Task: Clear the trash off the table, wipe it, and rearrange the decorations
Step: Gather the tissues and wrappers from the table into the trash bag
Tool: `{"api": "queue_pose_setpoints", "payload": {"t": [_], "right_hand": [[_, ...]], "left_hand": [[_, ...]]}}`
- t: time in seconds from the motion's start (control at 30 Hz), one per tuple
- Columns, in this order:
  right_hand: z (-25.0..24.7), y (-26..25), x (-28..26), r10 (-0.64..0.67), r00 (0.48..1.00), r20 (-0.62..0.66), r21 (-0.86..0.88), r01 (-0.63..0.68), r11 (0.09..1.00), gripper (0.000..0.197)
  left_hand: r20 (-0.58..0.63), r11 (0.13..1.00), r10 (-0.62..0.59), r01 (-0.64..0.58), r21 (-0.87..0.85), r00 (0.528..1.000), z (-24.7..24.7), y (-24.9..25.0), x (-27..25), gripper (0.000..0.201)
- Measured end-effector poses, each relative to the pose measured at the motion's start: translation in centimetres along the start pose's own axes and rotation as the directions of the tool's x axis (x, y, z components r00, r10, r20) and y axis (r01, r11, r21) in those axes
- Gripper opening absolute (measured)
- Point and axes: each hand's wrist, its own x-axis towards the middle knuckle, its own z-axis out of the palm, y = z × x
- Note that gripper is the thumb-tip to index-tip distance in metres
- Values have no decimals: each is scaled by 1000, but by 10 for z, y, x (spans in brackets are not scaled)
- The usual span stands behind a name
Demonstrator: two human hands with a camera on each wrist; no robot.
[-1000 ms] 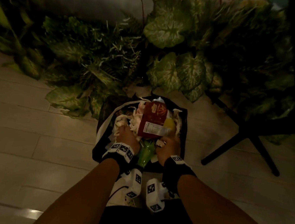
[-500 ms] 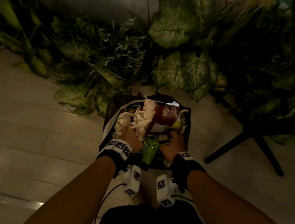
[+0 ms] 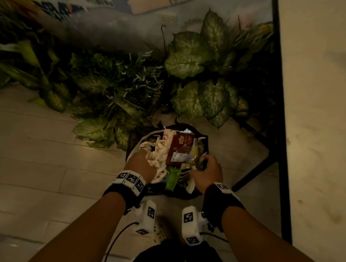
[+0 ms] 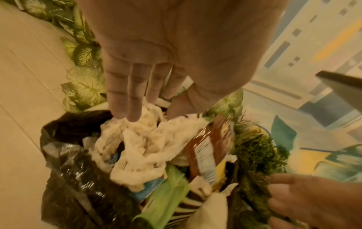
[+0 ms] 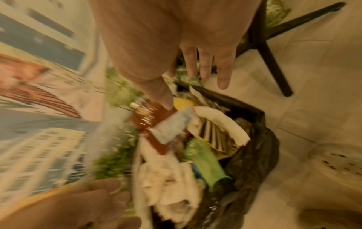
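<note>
Both hands, which gripped the trash a second ago, now hover spread and empty, left hand [image 3: 141, 163] brushing the crumpled tissue [image 4: 149, 148], right hand [image 3: 207, 171] beside the red wrapper [image 3: 181, 148], leaving it atop the black-lined bin [image 3: 162, 191] on the floor; disposal looks complete.
</note>
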Motion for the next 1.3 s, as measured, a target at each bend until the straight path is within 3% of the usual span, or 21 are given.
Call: {"api": "queue_pose_setpoints", "payload": {"t": [0.2, 0.33, 0.4, 0.53, 0.7, 0.97, 1.2, 1.3], "right_hand": [[-43, -31, -54, -102, 986, 134, 51, 96, 994, 41], [-90, -52, -102, -254, 944, 208, 17, 256, 966, 30], [-120, -60, -125, -328, 916, 230, 3, 337, 942, 28], [-188, -62, -160, -435, 881, 185, -63, 452, 890, 31], [-289, -37, -176, -474, 878, 66, -101, 478, 872, 23], [-503, 41, -141, -463, 859, -218, -227, 417, 880, 17], [-681, 117, -103, -347, 838, -422, -314, 224, 923, 21], [-728, 139, -82, -291, 844, -451, -364, 124, 923, 32]], "left_hand": [[-85, 998, 57, -57, 6, 995, -41, 40, -35, 20], [-150, 979, 139, -158, -125, 979, -57, 71, -64, 9], [-154, 960, 164, -194, -203, 974, -63, 85, -80, 13], [-176, 921, 243, -284, -267, 954, -69, 119, -110, 10], [-186, 844, 363, -407, -351, 913, -60, 186, -144, 6], [-113, 773, 544, -549, -317, 832, 40, 336, -203, 9], [-22, 778, 619, -617, -118, 785, 148, 459, -248, 10], [69, 746, 657, -661, 83, 750, 190, 506, -264, 36]]}}
